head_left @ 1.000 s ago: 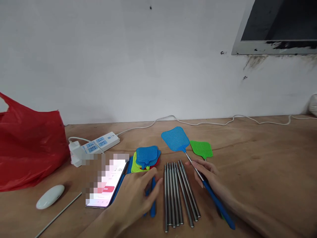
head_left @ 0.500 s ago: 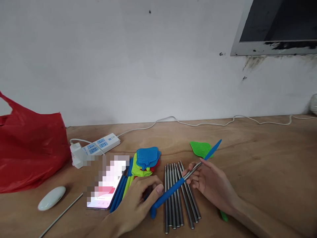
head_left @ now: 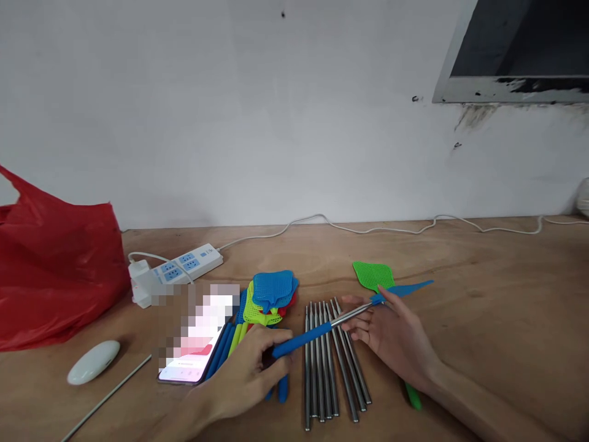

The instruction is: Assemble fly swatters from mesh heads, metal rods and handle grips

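A blue fly swatter (head_left: 304, 340) with a metal shaft slants up to the right between my hands. The fingers of my left hand (head_left: 257, 362) are closed around the end of its blue handle. My right hand (head_left: 391, 337) pinches it near the neck, thumb on top, with the blue head seen nearly edge-on beyond. Beneath it lie several bare metal rods (head_left: 317, 368) side by side. Left of these, blue, yellow and red swatters lie stacked under a blue head (head_left: 273, 288), their handles partly hidden by my left hand. A green swatter (head_left: 372, 274) lies behind and under my right hand.
A lit phone (head_left: 197, 344) lies left of the stack, partly blurred out. Farther left are a white oval object (head_left: 94, 362), a thin cable and a red plastic bag (head_left: 59, 270). A power strip (head_left: 188, 265) stands behind, its cord (head_left: 381, 231) running along the wall.
The held swatter has tilted flatter, its head swinging right and downward. My left hand has closed more around the handle's end, which has risen slightly. The view has shifted a little.
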Available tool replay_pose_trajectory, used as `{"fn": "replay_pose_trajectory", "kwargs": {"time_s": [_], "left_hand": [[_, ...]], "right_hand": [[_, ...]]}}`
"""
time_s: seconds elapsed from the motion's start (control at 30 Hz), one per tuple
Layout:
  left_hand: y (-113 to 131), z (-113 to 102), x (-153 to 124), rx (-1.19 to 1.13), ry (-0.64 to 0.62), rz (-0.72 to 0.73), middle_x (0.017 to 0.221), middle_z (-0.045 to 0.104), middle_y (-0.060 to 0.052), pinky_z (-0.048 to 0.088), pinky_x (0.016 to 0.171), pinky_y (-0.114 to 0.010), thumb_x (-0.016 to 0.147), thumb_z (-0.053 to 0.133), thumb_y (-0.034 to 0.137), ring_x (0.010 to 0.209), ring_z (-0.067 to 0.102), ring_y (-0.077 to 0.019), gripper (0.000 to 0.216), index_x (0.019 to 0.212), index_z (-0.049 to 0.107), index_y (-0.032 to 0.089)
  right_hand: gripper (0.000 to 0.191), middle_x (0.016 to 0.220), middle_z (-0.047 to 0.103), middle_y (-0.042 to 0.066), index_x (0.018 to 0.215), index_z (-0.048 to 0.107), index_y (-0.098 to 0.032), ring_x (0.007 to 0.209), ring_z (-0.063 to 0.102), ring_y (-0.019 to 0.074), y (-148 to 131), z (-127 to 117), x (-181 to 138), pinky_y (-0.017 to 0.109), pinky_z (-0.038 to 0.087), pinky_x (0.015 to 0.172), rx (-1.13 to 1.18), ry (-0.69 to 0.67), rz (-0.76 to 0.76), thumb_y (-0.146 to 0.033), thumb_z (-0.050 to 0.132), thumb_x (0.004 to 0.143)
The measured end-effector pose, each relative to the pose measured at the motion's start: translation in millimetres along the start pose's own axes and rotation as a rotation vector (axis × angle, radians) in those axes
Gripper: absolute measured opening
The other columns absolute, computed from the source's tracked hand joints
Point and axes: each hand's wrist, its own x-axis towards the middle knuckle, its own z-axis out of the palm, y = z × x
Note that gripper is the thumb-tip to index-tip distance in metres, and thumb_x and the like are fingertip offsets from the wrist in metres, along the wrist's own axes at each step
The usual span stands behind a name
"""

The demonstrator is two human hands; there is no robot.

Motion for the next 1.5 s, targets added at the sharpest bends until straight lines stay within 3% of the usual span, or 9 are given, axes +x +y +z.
{"fn": "replay_pose_trajectory", "kwargs": {"time_s": [0.17, 0.37, 0.53, 0.77, 0.9, 1.1, 1.27, 1.37, 1.5], "left_hand": [[-5, 3, -1, -0.018, 0.039, 0.079, 0.067, 0.048, 0.004, 0.037, 0.058, -0.024, 0.086, 0.053, 0.031, 0.066, 0.047, -0.0156, 0.011, 0.079, 0.055, 0.022], [4, 9, 1, -0.218, -0.075, 0.087, 0.063, 0.044, 0.007, 0.030, 0.052, -0.023, 0.093, 0.054, 0.047, 0.056, 0.041, -0.0117, 0.028, 0.092, 0.059, 0.020], [9, 5, 4, -0.203, 0.000, 0.072, 0.059, 0.040, 0.008, 0.027, 0.051, -0.022, 0.093, 0.057, 0.042, 0.053, 0.035, -0.0099, 0.025, 0.085, 0.060, 0.019], [5, 6, 3, -0.252, -0.026, 0.098, 0.068, 0.047, 0.006, 0.031, 0.051, -0.022, 0.094, 0.057, 0.040, 0.055, 0.040, -0.0101, 0.028, 0.113, 0.063, 0.020], [0, 15, 3, -0.275, -0.009, 0.119, 0.070, 0.046, 0.005, 0.034, 0.052, -0.022, 0.093, 0.059, 0.041, 0.058, 0.041, -0.0109, 0.034, 0.119, 0.066, 0.021], [-2, 14, 5, -0.247, 0.118, 0.089, 0.079, 0.059, -0.001, 0.042, 0.051, -0.020, 0.093, 0.060, 0.039, 0.065, 0.050, -0.0127, 0.031, 0.119, 0.071, 0.026], [3, 12, 6, -0.322, 0.042, 0.030, 0.095, 0.069, -0.006, 0.044, 0.041, -0.019, 0.094, 0.057, 0.042, 0.050, 0.052, -0.0082, 0.038, 0.125, 0.068, 0.023], [4, 11, 6, -0.267, 0.089, 0.044, 0.103, 0.071, -0.007, 0.046, 0.045, -0.019, 0.094, 0.057, 0.039, 0.059, 0.057, -0.0104, 0.035, 0.123, 0.069, 0.024], [5, 10, 5, -0.206, 0.121, 0.052, 0.094, 0.072, -0.005, 0.047, 0.051, -0.020, 0.094, 0.056, 0.039, 0.069, 0.061, -0.0144, 0.033, 0.120, 0.071, 0.026]], "right_hand": [[0.026, 0.070, 0.068, 0.005, 0.074, 0.070, -0.018, 0.064, 0.064, 0.0182, 0, -6, 7, 0.027, 0.053, 0.059, -0.044, 0.183, -0.140, -0.043, 0.066, 0.082], [0.038, 0.069, 0.060, -0.002, 0.084, 0.071, -0.021, 0.048, 0.044, 0.0085, 9, 11, 1, 0.018, 0.040, 0.038, -0.133, 0.180, -0.203, -0.054, 0.081, 0.069], [0.037, 0.063, 0.060, -0.003, 0.087, 0.070, -0.021, 0.055, 0.054, 0.0116, 13, 18, -5, 0.020, 0.044, 0.044, -0.213, 0.146, -0.192, -0.050, 0.084, 0.069], [0.042, 0.076, 0.073, 0.010, 0.088, 0.073, -0.015, 0.070, 0.067, 0.0205, 6, 7, -6, 0.029, 0.051, 0.061, -0.194, -0.008, -0.072, -0.056, 0.069, 0.080], [0.042, 0.069, 0.071, 0.008, 0.083, 0.072, -0.016, 0.066, 0.066, 0.0194, 8, 7, -5, 0.028, 0.051, 0.059, -0.241, -0.015, -0.059, -0.057, 0.070, 0.078], [0.045, 0.055, 0.062, 0.001, 0.072, 0.071, -0.017, 0.049, 0.055, 0.0138, 3, 9, -2, 0.024, 0.045, 0.045, -0.307, 0.170, -0.243, -0.063, 0.074, 0.070], [0.042, 0.047, 0.055, -0.001, 0.065, 0.068, -0.018, 0.041, 0.045, 0.0111, -6, -1, 2, 0.024, 0.038, 0.039, -0.281, 0.367, -0.415, -0.059, 0.077, 0.066], [0.037, 0.045, 0.051, -0.002, 0.063, 0.066, -0.020, 0.040, 0.041, 0.0120, -6, -4, 5, 0.025, 0.035, 0.038, -0.268, 0.403, -0.461, -0.056, 0.076, 0.067], [0.034, 0.044, 0.049, -0.003, 0.064, 0.063, -0.022, 0.040, 0.040, 0.0132, -4, -6, 7, 0.028, 0.034, 0.038, -0.285, 0.409, -0.502, -0.054, 0.072, 0.073]]}}
